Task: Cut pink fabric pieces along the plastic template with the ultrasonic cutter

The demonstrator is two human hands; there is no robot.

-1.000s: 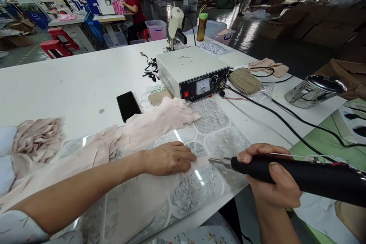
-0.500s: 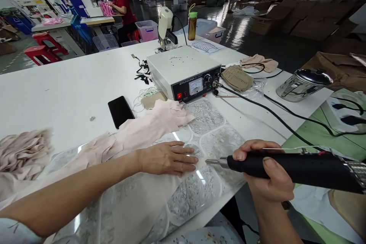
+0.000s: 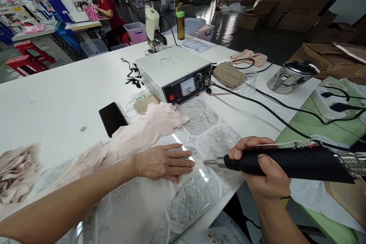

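Note:
My left hand [image 3: 164, 162] lies flat with fingers stretched out, pressing a pale pink piece of fabric [image 3: 137, 206] onto a clear patterned mat [image 3: 191, 202]. In my right hand [image 3: 265, 175] is a black handheld ultrasonic welding tool [image 3: 297, 164], its metal tip pointing left. That tip is at the corner of the fabric, just right of my left fingertips; whether it touches cannot be made out. Beyond my left hand more pink fabric [image 3: 151, 122] lies bunched. A cable [image 3: 263, 105] leads from the control box [image 3: 174, 72] toward the right side.
A phone [image 3: 113, 119] lies left of the bunched fabric, and a fabric pile [image 3: 18, 173] at the far left. Brown patches [image 3: 228, 74], a steel mug [image 3: 293, 76] and a bottle [image 3: 180, 25] stand around the box. A person in red [image 3: 105, 9] sits at a sewing machine.
The view has shifted slightly, so the table items appear further left. Both hands keep nearly the same pose, with the tool tip still by the fabric's corner.

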